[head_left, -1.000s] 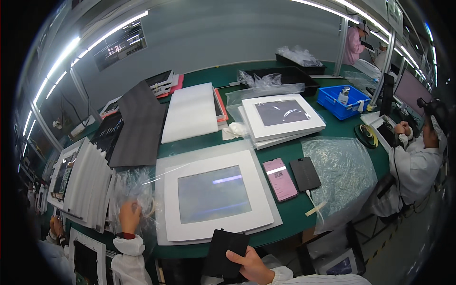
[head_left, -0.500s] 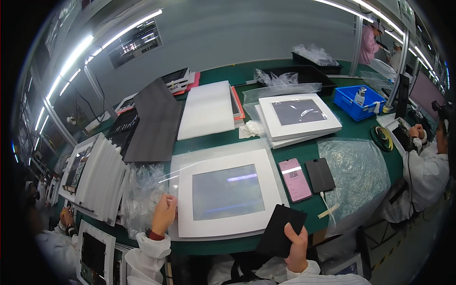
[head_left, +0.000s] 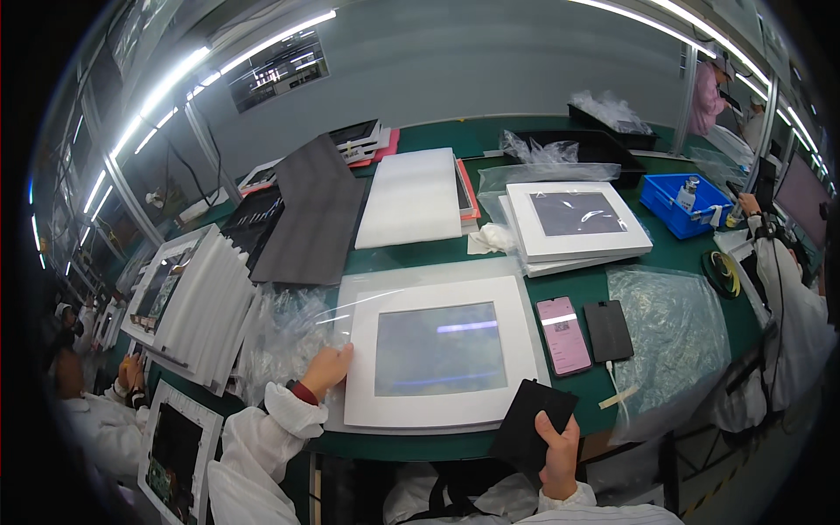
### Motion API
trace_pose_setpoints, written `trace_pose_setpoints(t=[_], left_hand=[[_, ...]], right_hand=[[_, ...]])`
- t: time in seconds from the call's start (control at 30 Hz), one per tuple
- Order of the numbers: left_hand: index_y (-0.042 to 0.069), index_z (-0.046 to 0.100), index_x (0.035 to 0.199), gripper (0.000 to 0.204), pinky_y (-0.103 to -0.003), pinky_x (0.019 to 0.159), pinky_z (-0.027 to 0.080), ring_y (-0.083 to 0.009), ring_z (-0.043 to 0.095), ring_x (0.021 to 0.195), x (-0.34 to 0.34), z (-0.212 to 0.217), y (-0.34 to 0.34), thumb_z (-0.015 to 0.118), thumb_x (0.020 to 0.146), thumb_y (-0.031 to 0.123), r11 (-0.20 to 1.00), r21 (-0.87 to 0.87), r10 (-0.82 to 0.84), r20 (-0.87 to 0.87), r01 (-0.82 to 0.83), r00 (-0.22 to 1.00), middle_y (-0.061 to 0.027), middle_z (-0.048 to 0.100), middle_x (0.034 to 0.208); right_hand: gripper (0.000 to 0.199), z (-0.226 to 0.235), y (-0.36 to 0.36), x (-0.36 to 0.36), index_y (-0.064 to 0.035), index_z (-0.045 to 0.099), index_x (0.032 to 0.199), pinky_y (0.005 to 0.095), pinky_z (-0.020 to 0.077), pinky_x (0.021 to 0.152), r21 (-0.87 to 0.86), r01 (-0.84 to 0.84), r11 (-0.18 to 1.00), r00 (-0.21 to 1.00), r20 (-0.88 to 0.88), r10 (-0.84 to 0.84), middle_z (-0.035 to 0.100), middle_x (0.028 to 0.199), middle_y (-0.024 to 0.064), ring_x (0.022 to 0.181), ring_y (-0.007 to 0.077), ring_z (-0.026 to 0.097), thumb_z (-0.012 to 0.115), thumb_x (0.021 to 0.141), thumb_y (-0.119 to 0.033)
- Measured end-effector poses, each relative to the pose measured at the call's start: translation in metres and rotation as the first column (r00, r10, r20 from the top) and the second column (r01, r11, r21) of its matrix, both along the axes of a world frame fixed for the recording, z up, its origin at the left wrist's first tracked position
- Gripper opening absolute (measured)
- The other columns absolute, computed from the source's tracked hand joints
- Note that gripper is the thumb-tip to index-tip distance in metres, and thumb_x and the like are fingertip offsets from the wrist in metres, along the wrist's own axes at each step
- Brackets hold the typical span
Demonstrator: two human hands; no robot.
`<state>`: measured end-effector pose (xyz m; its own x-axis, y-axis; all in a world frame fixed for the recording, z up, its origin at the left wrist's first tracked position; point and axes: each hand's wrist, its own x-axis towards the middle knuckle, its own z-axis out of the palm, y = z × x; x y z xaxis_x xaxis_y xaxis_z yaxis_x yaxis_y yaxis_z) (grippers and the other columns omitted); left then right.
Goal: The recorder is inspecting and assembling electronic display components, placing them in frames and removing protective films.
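Note:
A white-framed panel with a grey screen (head_left: pixel 437 350) lies flat in front of me on a clear plastic bag (head_left: pixel 350 284). My left hand (head_left: pixel 329 369) is closed at the panel's left edge, its fingertips against the frame; whatever it pinches is hidden. In my right hand (head_left: pixel 558 451) is a flat black rectangular case (head_left: pixel 531 426), thumb on top, held low by the panel's lower right corner. Right of the panel lie a phone with a pink screen (head_left: pixel 564 337) and a dark flat box with a white cable (head_left: pixel 609 331).
Stacked white-framed panels (head_left: pixel 579 223) stand behind, left of a blue bin (head_left: pixel 685 206). A white foam sheet (head_left: pixel 409 199) and dark grey board (head_left: pixel 311 219) lie further left. Leaning panels (head_left: pixel 201 306) crowd the left side; bubble wrap (head_left: pixel 667 337) lies right. Co-workers sit on both sides.
My left hand has turned and come up against the panel's edge. The whole view has shifted, while the black case stays in my right hand. The right-hand co-worker has reached forward.

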<state>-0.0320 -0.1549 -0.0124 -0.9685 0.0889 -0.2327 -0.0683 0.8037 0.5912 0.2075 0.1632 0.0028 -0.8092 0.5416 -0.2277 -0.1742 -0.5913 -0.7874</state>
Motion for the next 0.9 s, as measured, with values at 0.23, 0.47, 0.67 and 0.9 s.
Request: trace_pose_setpoints(t=[0.23,0.47,0.67,0.9], left_hand=[[-0.003,0.059,0.102,0.049,-0.034,0.066,0.052,-0.0206,0.063,0.073,0.011,0.028,0.000,0.041,0.099,0.043,0.817,0.503,0.062,0.407,-0.280,0.911,-0.0117,0.064,0.089],[0.000,0.042,0.133,0.045,-0.032,0.091,0.048,-0.0196,0.057,0.107,0.041,0.035,0.014,0.036,0.102,0.034,0.548,0.814,-0.098,0.292,-0.194,0.951,-0.0103,0.055,0.122],[0.001,0.042,0.131,0.043,-0.032,0.090,0.048,-0.0192,0.057,0.106,0.058,0.040,0.025,0.035,0.103,0.032,0.444,0.883,-0.096,0.218,-0.154,0.971,-0.0103,0.055,0.120],[0.001,0.050,0.119,0.035,-0.031,0.080,0.051,-0.0174,0.061,0.092,0.071,0.049,0.027,0.040,0.101,0.030,0.367,0.927,0.009,0.085,-0.082,0.996,-0.0087,0.060,0.106]], right_hand=[[0.028,0.000,0.011,0.003,0.0004,0.056,0.110,0.0296,0.0528,0.078,-0.039,-0.088,0.995,0.996,0.014,0.089,0.064,0.099,0.0079,0.086,0.0166,0.063,0.066,0.086,-0.009],[0.031,-0.001,0.013,0.002,0.0016,0.053,0.114,0.0329,0.0545,0.078,-0.103,-0.114,0.988,0.993,0.018,0.116,0.063,0.102,0.0109,0.087,0.0207,0.065,0.064,0.088,-0.011],[0.034,-0.001,0.016,0.003,0.0019,0.052,0.117,0.0338,0.0551,0.078,-0.135,-0.082,0.987,0.997,-0.011,0.081,0.062,0.103,0.0114,0.088,0.0213,0.064,0.064,0.088,-0.011],[0.032,0.003,0.016,0.002,0.0019,0.053,0.114,0.0343,0.0548,0.079,-0.193,-0.090,0.977,0.996,-0.028,0.086,0.061,0.102,0.0112,0.089,0.0213,0.063,0.065,0.087,-0.009]])
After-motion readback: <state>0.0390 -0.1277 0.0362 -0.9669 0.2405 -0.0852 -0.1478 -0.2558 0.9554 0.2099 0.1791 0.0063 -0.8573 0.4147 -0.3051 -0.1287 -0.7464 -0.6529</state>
